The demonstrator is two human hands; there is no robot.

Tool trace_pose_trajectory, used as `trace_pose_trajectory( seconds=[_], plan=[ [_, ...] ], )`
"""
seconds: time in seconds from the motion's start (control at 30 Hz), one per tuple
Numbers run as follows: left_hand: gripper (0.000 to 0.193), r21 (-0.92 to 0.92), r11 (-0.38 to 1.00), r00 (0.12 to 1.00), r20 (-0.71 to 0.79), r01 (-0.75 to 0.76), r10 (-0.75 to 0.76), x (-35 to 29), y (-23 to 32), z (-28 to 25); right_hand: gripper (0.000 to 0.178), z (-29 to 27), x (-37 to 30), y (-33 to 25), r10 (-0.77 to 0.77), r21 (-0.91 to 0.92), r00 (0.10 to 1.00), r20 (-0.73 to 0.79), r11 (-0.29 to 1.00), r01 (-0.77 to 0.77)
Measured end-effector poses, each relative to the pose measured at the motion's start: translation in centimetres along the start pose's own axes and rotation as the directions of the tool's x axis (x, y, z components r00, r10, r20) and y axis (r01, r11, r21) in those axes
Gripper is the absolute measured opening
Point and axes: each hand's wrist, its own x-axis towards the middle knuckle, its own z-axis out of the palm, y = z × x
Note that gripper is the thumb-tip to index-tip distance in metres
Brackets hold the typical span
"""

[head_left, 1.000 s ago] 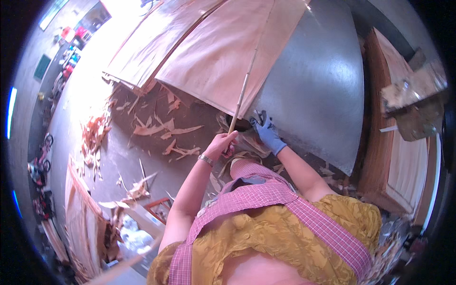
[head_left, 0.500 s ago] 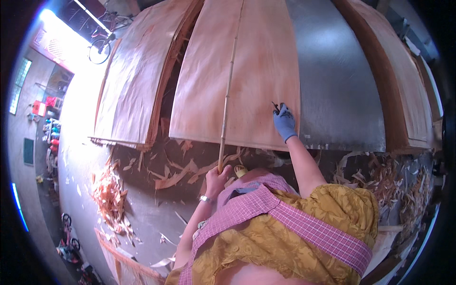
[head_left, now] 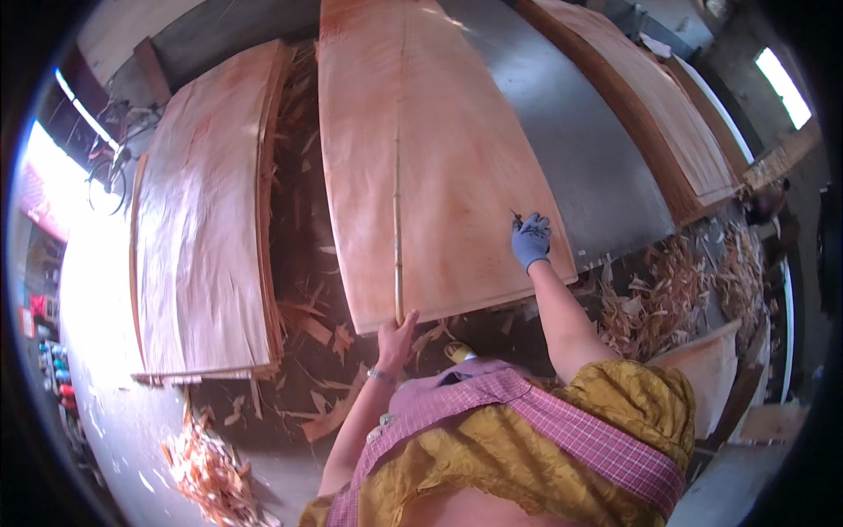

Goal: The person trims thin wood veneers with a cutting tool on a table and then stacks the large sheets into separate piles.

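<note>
A large reddish-tan wood veneer sheet lies before me on top of others. My bare left hand, at its near edge, is closed round the near end of a long thin bamboo stick. Away from me, the stick runs across the sheet. My right hand wears a blue-grey glove with dark marks and rests over the sheet near its right edge. Its fingers are closed on a small dark tool with a thin tip; the glove hides most of it, so its kind cannot be made out.
Another veneer stack lies to the left. On the right are a dark smooth panel and a further stack. Wood scraps heap on the floor at lower left, with more shavings at right. A bicycle stands at far left.
My view has turned, so the sheets appear tilted differently. The stick's near end now lies nearer the sheet's left corner. Both hands keep their holds; the right stays near the sheet's right edge.
</note>
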Motion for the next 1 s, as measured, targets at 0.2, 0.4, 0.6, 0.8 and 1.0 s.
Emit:
trace_pose_trajectory(
  seconds=[0.2,0.4,0.6,0.8,1.0],
  plan=[
    [0.038,0.059,0.997,0.995,0.084,-0.052,0.047,4.3,-3.5,-4.0,0.038,6.9,-1.6,4.0,-0.011,-0.24,0.979,-0.201,0.97,-0.039],
    [0.031,0.047,0.995,0.981,0.173,0.082,-0.089,5.5,-3.9,-5.0,0.022,5.0,-1.2,1.7,-0.004,-0.186,0.996,0.087,0.982,0.02],
    [0.036,0.05,0.986,0.958,0.234,0.16,-0.167,4.9,-3.1,-5.4,0.027,6.2,-2.4,3.5,0.245,-0.513,0.94,-0.235,0.79,-0.335],
    [0.038,0.062,0.986,0.967,0.199,0.152,-0.162,4.6,-2.8,-5.5,0.023,0.3,-1.0,0.8,0.155,-0.151,0.968,0.199,0.98,-0.126],
    [0.034,-0.032,0.993,0.991,0.082,0.11,-0.107,5.3,-4.7,-6.5,0.021,-3.1,0.0,-7.0,-0.124,0.153,0.965,0.231,0.984,0.09]
  ],
)
